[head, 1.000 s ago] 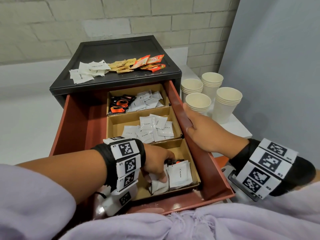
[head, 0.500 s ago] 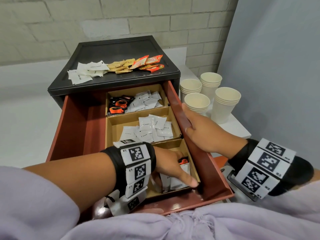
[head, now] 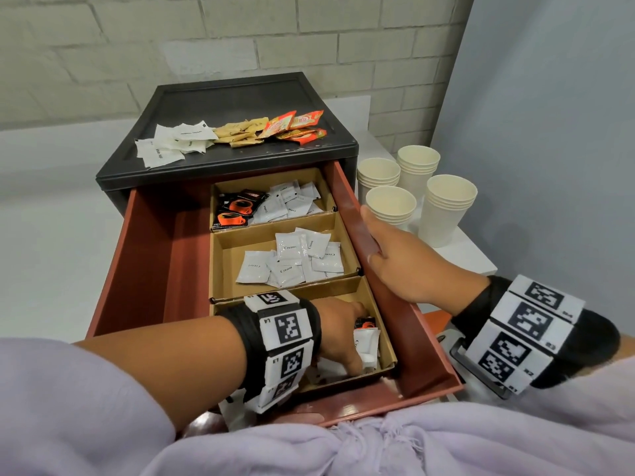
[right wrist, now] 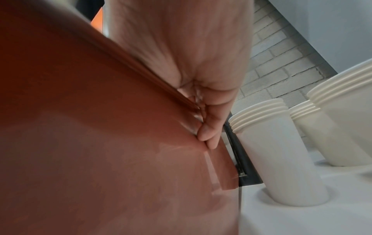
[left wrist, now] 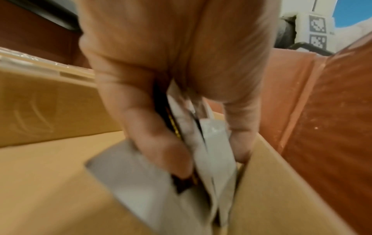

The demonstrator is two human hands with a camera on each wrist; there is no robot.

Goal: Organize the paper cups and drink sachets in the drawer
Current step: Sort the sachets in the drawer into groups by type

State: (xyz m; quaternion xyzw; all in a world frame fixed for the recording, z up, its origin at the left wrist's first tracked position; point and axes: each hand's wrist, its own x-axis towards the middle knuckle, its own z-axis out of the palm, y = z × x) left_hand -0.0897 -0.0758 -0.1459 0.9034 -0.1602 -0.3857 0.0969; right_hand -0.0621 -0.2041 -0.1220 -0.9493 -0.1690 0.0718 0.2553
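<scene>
The red drawer (head: 147,255) stands pulled out, with a cardboard divider of three compartments inside. My left hand (head: 354,352) is down in the nearest compartment. Thumb and fingers pinch a bunch of white and black sachets (head: 366,341) upright against the compartment's right wall. The left wrist view shows that left hand (left wrist: 209,155) squeezing the sachets (left wrist: 213,143). My right hand (head: 374,242) grips the drawer's right wall, and its fingers (right wrist: 209,136) lie under the rim outside. Stacks of paper cups (head: 446,207) stand on the white counter right of the drawer.
White cream sachets (head: 295,259) lie in the middle compartment. Black-and-orange coffee sachets (head: 237,207) and white ones (head: 292,201) fill the far one. On the black cabinet top lie white (head: 171,142), tan (head: 240,132) and orange sachets (head: 295,127). The drawer's left half holds nothing.
My left hand has swept the flat sachets to the right side of the nearest compartment and now holds them bunched upright. The right hand has stayed on the drawer wall.
</scene>
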